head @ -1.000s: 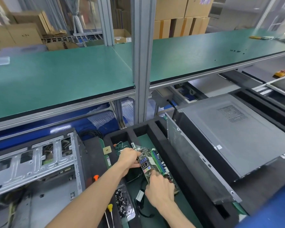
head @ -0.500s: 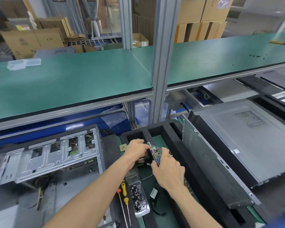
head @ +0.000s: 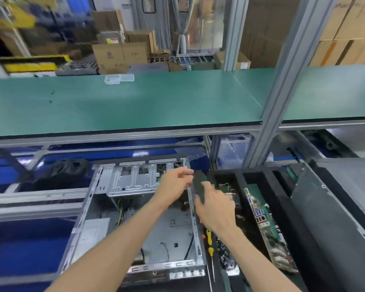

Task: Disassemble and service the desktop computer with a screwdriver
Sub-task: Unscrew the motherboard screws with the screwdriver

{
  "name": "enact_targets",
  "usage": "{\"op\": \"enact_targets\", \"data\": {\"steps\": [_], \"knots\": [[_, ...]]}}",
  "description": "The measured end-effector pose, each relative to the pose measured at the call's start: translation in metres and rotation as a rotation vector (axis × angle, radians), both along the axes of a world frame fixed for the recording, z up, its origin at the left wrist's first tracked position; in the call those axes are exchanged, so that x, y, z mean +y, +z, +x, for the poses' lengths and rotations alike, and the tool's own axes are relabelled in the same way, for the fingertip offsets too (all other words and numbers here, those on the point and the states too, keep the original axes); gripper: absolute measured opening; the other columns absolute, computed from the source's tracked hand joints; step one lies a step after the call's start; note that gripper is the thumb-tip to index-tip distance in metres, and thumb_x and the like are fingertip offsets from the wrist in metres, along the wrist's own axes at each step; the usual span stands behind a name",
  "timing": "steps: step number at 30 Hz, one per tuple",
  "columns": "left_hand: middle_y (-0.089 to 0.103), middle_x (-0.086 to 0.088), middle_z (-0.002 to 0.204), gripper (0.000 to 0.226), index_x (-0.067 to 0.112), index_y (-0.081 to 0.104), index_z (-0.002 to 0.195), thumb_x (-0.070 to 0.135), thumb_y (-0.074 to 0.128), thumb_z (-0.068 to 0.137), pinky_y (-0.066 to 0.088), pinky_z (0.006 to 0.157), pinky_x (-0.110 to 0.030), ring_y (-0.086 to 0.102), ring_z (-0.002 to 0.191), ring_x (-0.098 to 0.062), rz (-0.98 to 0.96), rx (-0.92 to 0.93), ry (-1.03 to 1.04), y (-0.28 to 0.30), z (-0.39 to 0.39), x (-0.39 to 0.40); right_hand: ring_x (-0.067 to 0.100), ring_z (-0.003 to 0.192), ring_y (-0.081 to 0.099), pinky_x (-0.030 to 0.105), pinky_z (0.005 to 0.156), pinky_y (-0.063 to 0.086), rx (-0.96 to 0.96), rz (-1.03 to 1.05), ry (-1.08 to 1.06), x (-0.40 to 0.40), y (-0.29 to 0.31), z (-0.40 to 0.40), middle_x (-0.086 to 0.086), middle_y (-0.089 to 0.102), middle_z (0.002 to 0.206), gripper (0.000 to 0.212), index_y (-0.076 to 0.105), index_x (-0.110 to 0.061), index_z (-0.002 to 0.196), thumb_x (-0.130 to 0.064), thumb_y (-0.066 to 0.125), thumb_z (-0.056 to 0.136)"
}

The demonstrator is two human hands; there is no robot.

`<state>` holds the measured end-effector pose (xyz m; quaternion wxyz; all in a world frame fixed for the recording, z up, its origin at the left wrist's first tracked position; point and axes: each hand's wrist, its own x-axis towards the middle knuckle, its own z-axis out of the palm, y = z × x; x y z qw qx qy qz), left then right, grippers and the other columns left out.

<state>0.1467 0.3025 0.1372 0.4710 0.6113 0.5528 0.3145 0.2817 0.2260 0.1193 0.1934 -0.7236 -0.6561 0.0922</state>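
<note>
You are standing over the open computer case (head: 139, 224), which is lying on its side in front of you with its panel off and its floor looking stripped: only loose cables and the drive cage (head: 135, 178) are showing inside. To your right, another grey case (head: 346, 207) is sitting closed, apparently not yet worked on. Between them, the black foam tray (head: 280, 205) is holding the motherboard (head: 266, 226), lying out of the chassis, so by my reading the main removal is done and servicing or refitting is what is left. Your right hand (head: 216, 209) is curling around a small dark green part (head: 199, 186), blurred by motion, at the case's right edge; I cannot tell what it is. Your left hand (head: 174, 186) is hovering beside it, fingers loosely extended; whether they are touching the part is unclear. The yellow screwdrivers (head: 209, 239) are lying unused beside the case, next to a small tray of screws (head: 224, 256).
</note>
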Motion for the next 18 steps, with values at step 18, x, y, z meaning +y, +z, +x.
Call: {"op": "enact_targets", "data": {"steps": [18], "knots": [[0.065,0.000,0.109,0.025,0.021,0.068,0.118,0.027,0.052,0.100,0.052,0.085,-0.039,0.063,0.101,-0.020,0.253,0.612,-0.147,-0.059,-0.111,-0.086,0.017,0.154,0.013,0.038,0.124,-0.001,-0.228,-0.090,0.245,-0.054,-0.039,-0.067,0.003,0.019,0.167,0.056,0.031,-0.015,0.154,-0.030,0.043,0.101]]}}
